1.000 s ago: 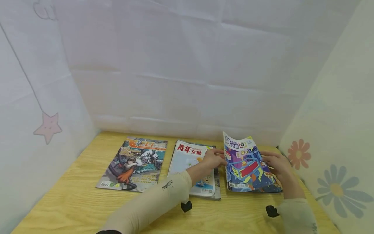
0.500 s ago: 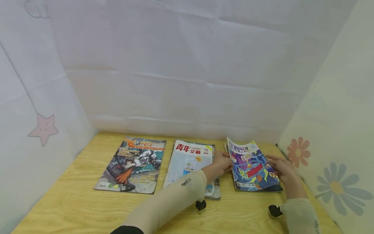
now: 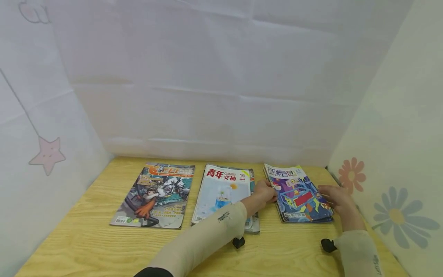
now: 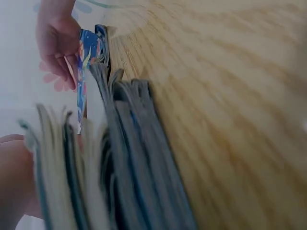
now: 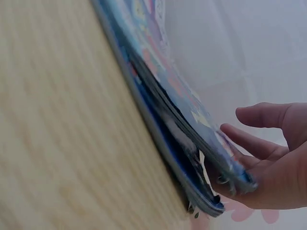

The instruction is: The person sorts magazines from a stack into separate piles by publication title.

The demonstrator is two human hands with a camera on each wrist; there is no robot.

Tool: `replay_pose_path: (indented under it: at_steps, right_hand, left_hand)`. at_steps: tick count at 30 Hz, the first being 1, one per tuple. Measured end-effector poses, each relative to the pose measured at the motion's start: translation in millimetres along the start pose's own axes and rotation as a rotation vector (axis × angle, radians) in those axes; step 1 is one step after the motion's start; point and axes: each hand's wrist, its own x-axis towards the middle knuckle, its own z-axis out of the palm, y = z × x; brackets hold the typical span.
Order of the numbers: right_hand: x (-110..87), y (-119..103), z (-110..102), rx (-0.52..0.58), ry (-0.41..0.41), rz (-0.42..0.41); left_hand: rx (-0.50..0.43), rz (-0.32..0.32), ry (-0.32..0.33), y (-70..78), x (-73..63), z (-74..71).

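A purple-and-blue magazine (image 3: 299, 196) lies on top of at least one other magazine at the right of the table, their edges slightly out of line. My left hand (image 3: 261, 194) touches the pile's left edge; its fingertips are partly hidden there. Against the right edge rests my right hand (image 3: 340, 202), fingers loosely extended and thumb apart from the cover in the right wrist view. Beneath my left forearm is a middle pile topped by a white magazine (image 3: 221, 192). Its layered page edges (image 4: 139, 158) fill the left wrist view.
A comic-style magazine (image 3: 155, 196) lies flat at the left of the wooden table (image 3: 86, 246). White cloth (image 3: 207, 77) hangs behind and on both sides, close to the table's back edge. A darker magazine (image 3: 256, 225) sticks out under the middle pile.
The purple-and-blue magazine has come down from a raised, bent position and now lies flatter on its pile. My left hand has moved right along with its edge; the right hand stays beside it.
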Motion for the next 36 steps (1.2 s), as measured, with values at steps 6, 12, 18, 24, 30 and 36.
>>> replay_pose_path:
  at_steps: [6,12,18,24,30,36]
  right_hand:
    - [-1.8,-3,12,-0.117,0.067,-0.039]
    - [-4.8,-14,20,-0.401,0.09,-0.142]
    - [-16.5,-27,38,-0.424,0.104,-0.224]
    - [-29.4,-42,60,-0.27,0.037,-0.321]
    - [-41.6,-57,78,-0.114,-0.019,-0.434]
    - [-57.5,-72,100,-0.073,-0.115,-0.432]
  left_hand:
    - [0.139,-0.01,-0.051,5.8,-0.5,-12.8]
    - [0.101,0.004,-0.191,13.5,-6.2,-31.4]
    - [0.165,0.105,-0.294,19.5,-18.9,-64.8]
    - [0.26,0.235,-0.286,27.7,-35.6,-99.7]
    - [0.454,0.385,-0.254,31.9,-47.0,-130.5]
    - [0.546,0.473,-0.233,32.3,-57.9,-160.5]
